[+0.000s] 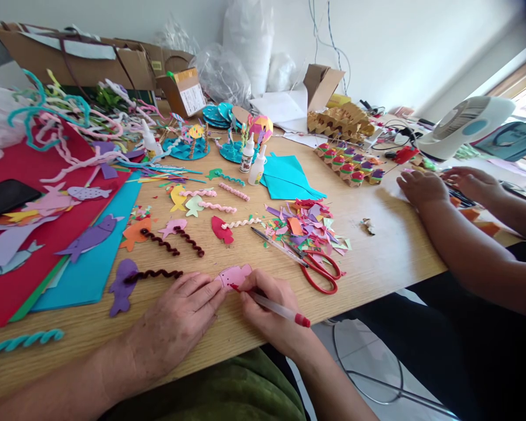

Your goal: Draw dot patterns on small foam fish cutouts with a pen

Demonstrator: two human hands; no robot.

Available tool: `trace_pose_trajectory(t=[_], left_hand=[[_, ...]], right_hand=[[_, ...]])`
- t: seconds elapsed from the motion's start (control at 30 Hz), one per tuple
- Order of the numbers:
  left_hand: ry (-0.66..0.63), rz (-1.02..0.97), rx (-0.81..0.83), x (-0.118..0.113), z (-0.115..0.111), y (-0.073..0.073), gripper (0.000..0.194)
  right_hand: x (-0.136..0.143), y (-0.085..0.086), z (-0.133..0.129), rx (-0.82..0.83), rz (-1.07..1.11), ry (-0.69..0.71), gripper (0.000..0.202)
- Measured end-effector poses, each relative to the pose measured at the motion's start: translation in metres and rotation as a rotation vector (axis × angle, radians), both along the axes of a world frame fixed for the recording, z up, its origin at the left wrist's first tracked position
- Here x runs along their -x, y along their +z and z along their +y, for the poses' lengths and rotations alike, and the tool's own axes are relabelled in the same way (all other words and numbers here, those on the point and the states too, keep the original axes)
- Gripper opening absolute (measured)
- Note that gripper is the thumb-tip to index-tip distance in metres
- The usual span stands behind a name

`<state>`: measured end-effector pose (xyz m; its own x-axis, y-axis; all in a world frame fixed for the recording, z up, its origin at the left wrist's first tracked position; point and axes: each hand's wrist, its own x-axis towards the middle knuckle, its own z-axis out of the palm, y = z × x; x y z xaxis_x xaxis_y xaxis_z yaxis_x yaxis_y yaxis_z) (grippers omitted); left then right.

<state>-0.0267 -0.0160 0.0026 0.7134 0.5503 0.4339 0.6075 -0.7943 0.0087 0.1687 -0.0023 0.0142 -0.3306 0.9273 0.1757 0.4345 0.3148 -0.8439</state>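
Observation:
A pink paper fish (233,277) lies on the table between my two hands, with small dark dots and red marks on it. My left hand (175,321) rests palm down, its fingers stretched out flat with the tips at the fish's left edge. In my right hand (272,310) is a red gel pen (284,312), pinched near its tip, which touches the fish's lower side. Left of my left hand lies a purple paper fish (121,287) with a dark brown curled pipe cleaner (158,273). Red-handled scissors (322,272) and another pen (278,245) lie to the right.
Paper scraps (304,225) are heaped beyond the scissors. More paper fish with curled pipe cleaners, glue bottles (258,166) and turquoise sheets (289,176) lie farther back. Coloured paper (92,257) covers the left side. Another person's arms (456,234) reach in at right, near a fan (464,126).

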Motion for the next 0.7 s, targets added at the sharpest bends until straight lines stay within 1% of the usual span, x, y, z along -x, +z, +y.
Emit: trace_pose_trajectory(t=[0.1,0.17,0.23,0.33,0.43,0.57,0.7], left_hand=[[-0.01,0.008,-0.02,0.0,0.001,0.003,0.032],[-0.008,0.019,-0.023,0.0,0.001,0.005,0.032],[-0.001,0.03,-0.018,0.0,0.001,0.005,0.033],[0.01,0.036,-0.026,0.001,0.001,0.004,0.032],[0.022,0.038,-0.037,0.002,0.001,0.003,0.032],[0.015,0.03,-0.002,0.002,0.001,0.004,0.032],[0.012,0.006,0.035,0.0,0.003,0.009,0.032]], right_hand=[[-0.007,0.0,0.0,0.09,0.126,-0.092,0.006],[-0.014,0.002,0.0,0.121,0.178,-0.149,0.006],[-0.019,0.006,0.002,0.126,0.192,-0.163,0.008],[-0.023,0.012,0.006,0.101,0.17,-0.118,0.011],[-0.02,0.015,0.011,0.076,0.128,-0.048,0.012],[-0.014,0.012,0.017,0.097,0.085,0.017,0.008],[-0.01,0.006,0.022,0.113,0.095,0.047,0.004]])
